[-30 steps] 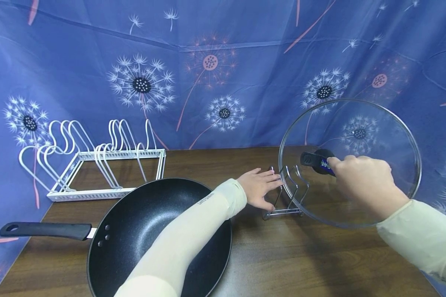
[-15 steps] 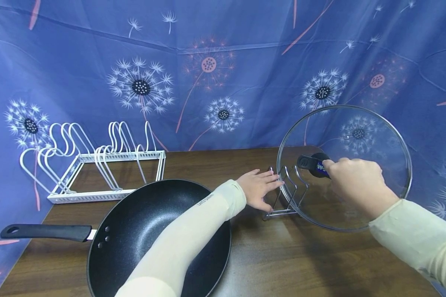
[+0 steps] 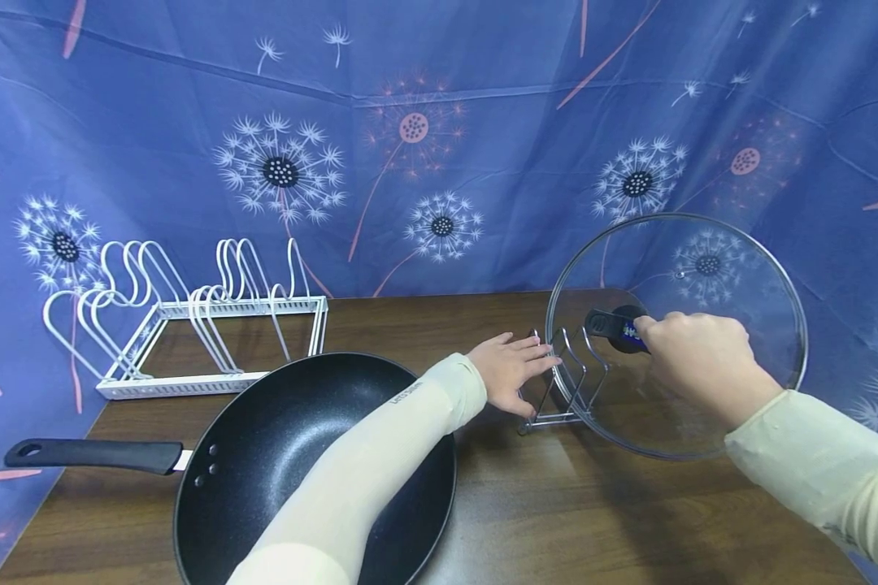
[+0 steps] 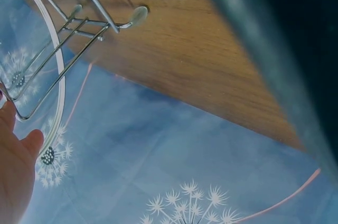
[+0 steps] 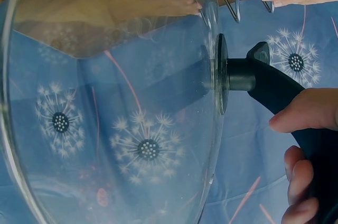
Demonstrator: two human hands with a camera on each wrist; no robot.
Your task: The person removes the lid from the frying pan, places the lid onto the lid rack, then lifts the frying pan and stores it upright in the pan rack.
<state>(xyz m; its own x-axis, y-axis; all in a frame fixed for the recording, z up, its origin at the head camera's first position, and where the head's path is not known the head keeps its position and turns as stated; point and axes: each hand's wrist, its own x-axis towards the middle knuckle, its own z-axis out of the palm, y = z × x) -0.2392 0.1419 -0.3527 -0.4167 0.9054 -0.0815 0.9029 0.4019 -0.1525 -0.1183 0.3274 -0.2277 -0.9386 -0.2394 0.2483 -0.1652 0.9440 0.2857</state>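
Observation:
My right hand (image 3: 706, 366) grips the black handle (image 3: 609, 325) of a large round glass lid (image 3: 658, 268), which stands nearly upright with a metal rim. In the right wrist view, the thumb (image 5: 306, 113) and curled fingers wrap the curved handle. Its left rim overlaps a small chrome wire rack (image 3: 556, 419) on the table. My left hand (image 3: 508, 374), fingers spread and straight, touches the rack's left side. In the left wrist view, those fingertips lie at the end of a wire loop. The left forearm reaches over a black frying pan (image 3: 278, 455).
A white wire pan rack (image 3: 183, 382) with several tall loops stands at the back left. The pan's long handle (image 3: 91, 455) points left. A blue dandelion-print curtain (image 3: 439, 146) hangs behind the wooden table (image 3: 512, 520).
The lid, with my right hand on its handle, has shifted a little left and down towards the small wire rack. My left hand stays in place.

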